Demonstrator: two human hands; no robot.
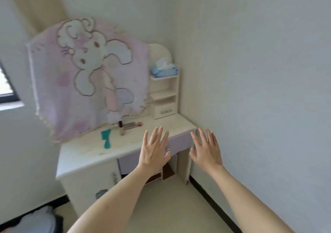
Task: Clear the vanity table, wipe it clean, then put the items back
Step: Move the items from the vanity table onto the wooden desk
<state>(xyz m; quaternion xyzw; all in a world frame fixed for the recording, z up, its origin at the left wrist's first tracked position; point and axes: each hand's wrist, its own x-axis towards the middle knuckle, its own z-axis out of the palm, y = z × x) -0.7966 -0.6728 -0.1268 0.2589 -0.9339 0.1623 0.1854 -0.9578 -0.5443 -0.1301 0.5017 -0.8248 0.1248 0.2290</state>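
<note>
Left hand (pixel 155 151): fingers straight and spread, holds nothing
Right hand (pixel 206 149): grip wide too, holds nothing
Desk (pixel 86 154): green comb (pixel 106 138), small bottle (pixel 121 128) near the blanket (pixel 86 75)

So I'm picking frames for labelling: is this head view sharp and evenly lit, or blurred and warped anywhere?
Head view: soft, even daylight, no glare; the pink rabbit-print blanket blurs at its lower left edge, the teal plastic comb and both open hands, left and right, stay fairly clear; wide-angle bending tilts the cream vanity table.
</note>
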